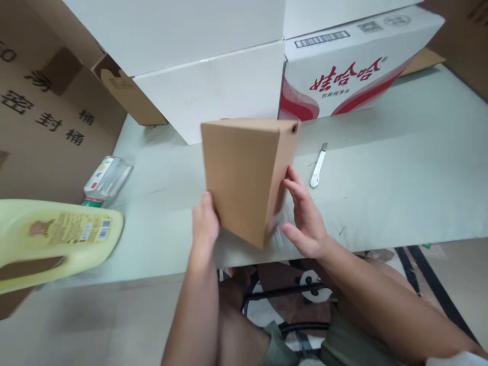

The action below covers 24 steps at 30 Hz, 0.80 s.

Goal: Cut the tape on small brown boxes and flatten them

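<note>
A plain brown cardboard box [240, 173] stands tilted above the front part of the table, one broad side facing me. My left hand [206, 221] grips its lower left edge, thumb on the near face and the other fingers hidden behind. Beside the box's right side is my right hand [305, 218], its fingers apart; the fingertips come up to the cardboard, and I cannot tell whether they press on it. To the right of the box a white utility knife [318, 165] lies on the table with its tip pointing away from me.
White cartons [217, 86] and a red-and-white printed carton [343, 76] line the back of the pale green table [400, 178]. At left are a large brown carton [49, 117], a clear bottle [109, 178] on its side and a yellow jug [87, 254] overhanging the front edge.
</note>
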### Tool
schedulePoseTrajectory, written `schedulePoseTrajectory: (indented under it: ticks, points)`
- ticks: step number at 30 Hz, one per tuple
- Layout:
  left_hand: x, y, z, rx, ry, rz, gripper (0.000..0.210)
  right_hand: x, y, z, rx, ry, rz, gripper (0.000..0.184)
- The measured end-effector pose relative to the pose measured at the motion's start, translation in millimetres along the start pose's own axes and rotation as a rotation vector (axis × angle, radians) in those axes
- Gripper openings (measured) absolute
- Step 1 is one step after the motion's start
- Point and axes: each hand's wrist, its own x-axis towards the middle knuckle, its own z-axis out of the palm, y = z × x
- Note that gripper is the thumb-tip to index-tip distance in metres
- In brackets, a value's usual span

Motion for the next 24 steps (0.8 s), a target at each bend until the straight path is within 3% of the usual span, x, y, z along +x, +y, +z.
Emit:
schedulePoseTrajectory:
  ticks: [3,5,7,10,12,14,15,18,20,21,24]
  points:
    - [-14,16,19.7,-0.065,-0.270,-0.127,0.068,8,-9,-17,-0.083,0.028,-0.044,0.068]
    - [-19,23,21.0,-0.148,-0.446,-0.225,0.074,14,-19,-28,-0.104,0.025,-0.068,0.062]
    - [-21,24,15.5,-0.188,-0.665,-0.309,0.079,20,-28,-36,-0.134,0.023,-0.080,0.055]
    - [-21,24,2.3,-0.062,-1.007,-0.371,0.077,25,-33,-38,-0.134,0.038,-0.109,0.042]
    - [-19,25,-6.2,0.049,-1.098,-0.345,0.061,26,-31,-31,-0.125,-0.015,-0.143,0.029]
    - [-14,25,-12.6,0.083,-0.981,-0.277,0.043,26,-29,-21,-0.150,-0.067,-0.164,0.021]
    - [-10,24,-14.9,0.076,-0.824,-0.232,0.037,25,-28,-16,-0.167,-0.077,-0.160,0.020]
    - [1,19,-18.6,-0.044,-0.149,-0.022,0.035,26,-29,-5,-0.163,-0.094,-0.138,0.021]
    - [5,15,-19.9,-0.161,0.160,0.226,0.045,25,-31,-1,-0.103,-0.149,-0.148,0.019]
    - [6,15,-20.8,-0.197,0.210,0.352,0.049,24,-33,0,-0.067,-0.186,-0.160,0.018]
    - [3,18,-23.8,-0.147,0.122,0.568,0.038,22,-36,-1,0.057,-0.283,-0.182,0.020]
